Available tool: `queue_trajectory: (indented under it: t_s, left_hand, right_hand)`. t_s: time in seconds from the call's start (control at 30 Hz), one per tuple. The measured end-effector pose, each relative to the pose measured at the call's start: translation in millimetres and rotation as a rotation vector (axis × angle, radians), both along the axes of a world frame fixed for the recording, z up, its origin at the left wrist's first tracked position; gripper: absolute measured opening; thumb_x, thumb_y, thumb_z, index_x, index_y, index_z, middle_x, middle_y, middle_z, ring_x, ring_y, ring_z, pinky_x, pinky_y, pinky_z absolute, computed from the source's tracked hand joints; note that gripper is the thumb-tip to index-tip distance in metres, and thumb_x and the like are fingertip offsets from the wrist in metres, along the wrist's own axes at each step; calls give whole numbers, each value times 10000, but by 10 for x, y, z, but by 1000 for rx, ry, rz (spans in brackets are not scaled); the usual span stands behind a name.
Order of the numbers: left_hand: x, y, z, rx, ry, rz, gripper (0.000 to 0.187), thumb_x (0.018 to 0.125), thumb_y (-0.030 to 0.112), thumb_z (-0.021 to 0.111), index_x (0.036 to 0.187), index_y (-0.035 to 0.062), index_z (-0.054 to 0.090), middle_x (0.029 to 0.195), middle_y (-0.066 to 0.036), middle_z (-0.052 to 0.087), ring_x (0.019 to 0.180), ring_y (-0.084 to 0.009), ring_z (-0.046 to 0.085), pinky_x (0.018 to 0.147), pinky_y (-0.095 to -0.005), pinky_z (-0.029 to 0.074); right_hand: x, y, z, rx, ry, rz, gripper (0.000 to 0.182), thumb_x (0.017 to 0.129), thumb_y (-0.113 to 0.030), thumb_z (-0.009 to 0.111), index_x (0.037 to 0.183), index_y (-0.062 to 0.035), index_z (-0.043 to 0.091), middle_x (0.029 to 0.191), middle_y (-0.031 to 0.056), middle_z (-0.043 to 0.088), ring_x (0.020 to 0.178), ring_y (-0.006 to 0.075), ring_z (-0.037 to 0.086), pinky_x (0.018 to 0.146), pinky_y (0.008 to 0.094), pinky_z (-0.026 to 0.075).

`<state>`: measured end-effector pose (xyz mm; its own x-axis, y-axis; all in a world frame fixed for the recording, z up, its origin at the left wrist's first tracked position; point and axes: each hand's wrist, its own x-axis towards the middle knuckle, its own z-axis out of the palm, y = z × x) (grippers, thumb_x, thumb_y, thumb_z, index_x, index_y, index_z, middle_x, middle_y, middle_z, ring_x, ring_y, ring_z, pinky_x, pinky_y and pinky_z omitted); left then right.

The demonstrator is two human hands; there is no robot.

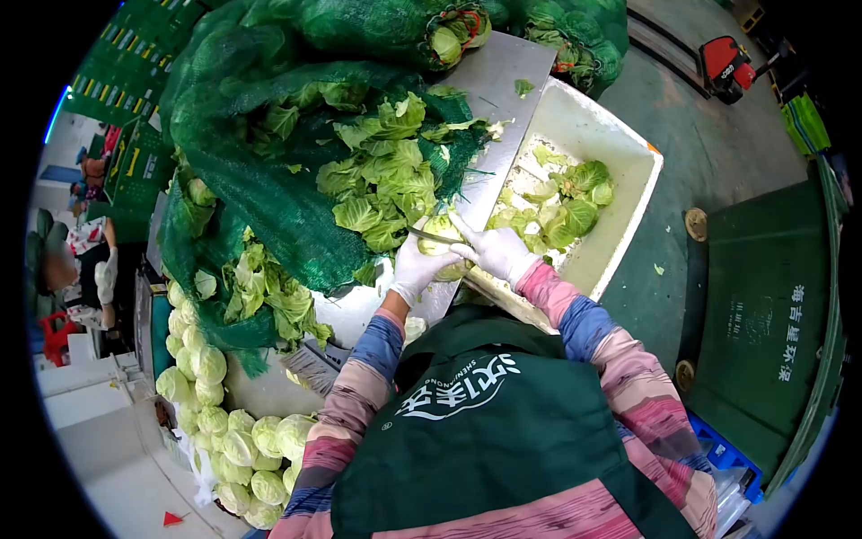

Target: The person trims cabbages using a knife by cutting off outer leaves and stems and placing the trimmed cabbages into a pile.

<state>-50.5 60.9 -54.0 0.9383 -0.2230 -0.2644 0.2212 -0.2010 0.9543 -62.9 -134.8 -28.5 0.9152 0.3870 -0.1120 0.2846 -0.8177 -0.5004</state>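
Note:
A pale green cabbage (440,226) is held over the front edge of the metal table. My left hand (418,269), in a white glove, is closed around its near left side. My right hand (499,251), also gloved, grips a knife (435,236) whose thin dark blade lies across the cabbage. The knife's handle is hidden in the right hand. Just beyond the cabbage, loose outer leaves (386,180) are heaped on green mesh netting (278,198).
A white foam box (620,229) with cut leaves (575,202) stands at the right. Trimmed cabbages (238,446) are piled at lower left. Full mesh sacks (359,31) lie at the back. A large green bin (763,314) stands far right; another person (90,269) is far left.

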Motion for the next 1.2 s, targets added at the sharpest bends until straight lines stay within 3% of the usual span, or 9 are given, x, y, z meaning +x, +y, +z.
queue_trajectory:
  t_s: [0.43,0.5,0.57,0.77,0.83,0.9,1.0,1.07,1.2]
  left_hand:
    - [-17,78,73,55,4,-1,957,622,230,890,1391,-16,375,1135,-136,637,986,-176,632,865,-291,515]
    - [-83,90,6,133,-52,13,981,613,237,894,1401,-16,365,1131,-141,638,990,-188,632,876,-300,511]
    - [-170,132,-38,211,-139,-49,1033,594,261,899,1413,-30,342,1150,-156,627,1020,-216,621,912,-320,493]
    - [-297,240,13,104,23,101,924,684,131,826,1431,-24,304,1271,-161,542,1113,-211,566,967,-307,456]
    - [-330,213,102,101,51,120,892,695,135,818,1423,-8,324,1258,-147,547,1107,-208,565,960,-306,460]
    - [-319,198,11,156,-26,120,866,708,135,809,1416,-4,330,1256,-133,545,1115,-202,557,954,-309,463]
    - [-331,252,-17,37,48,122,858,717,140,805,1414,-6,327,1269,-131,536,1133,-198,544,964,-311,455]
    - [-369,234,47,30,61,138,849,720,137,804,1410,-9,332,1271,-132,536,1129,-198,546,964,-311,454]
    - [-365,196,-56,-61,98,221,753,761,147,783,1375,-14,378,1275,-130,538,1114,-198,558,918,-311,484]
  right_hand:
    - [23,108,31,-43,66,-81,579,965,-493,394,1459,-207,303,668,205,626,658,377,631,598,462,498]
    - [89,80,-99,172,127,-258,520,963,-490,400,1388,-192,439,758,212,652,732,382,640,664,456,509]
    - [209,6,-62,380,258,-521,494,951,-512,414,1092,-121,681,967,231,654,863,391,637,815,434,495]
    - [166,-550,-446,182,63,-885,495,951,-476,441,1256,-119,596,933,183,693,878,342,663,792,420,497]
    - [169,-429,-138,230,390,-810,533,933,-461,493,1320,-97,531,947,188,693,915,332,666,791,404,506]
    - [44,-22,-94,590,151,-601,587,900,-462,550,1353,-94,485,951,178,698,900,339,669,779,399,511]
    - [23,302,-562,321,-300,-433,509,869,-428,605,1244,-86,582,916,186,691,840,344,670,761,396,511]
    - [33,208,-661,463,149,-616,430,850,-396,636,1109,-54,658,885,217,672,829,347,664,763,404,507]
    - [-72,44,-770,317,191,-625,397,852,-362,647,956,20,672,775,227,655,702,352,646,670,414,491]
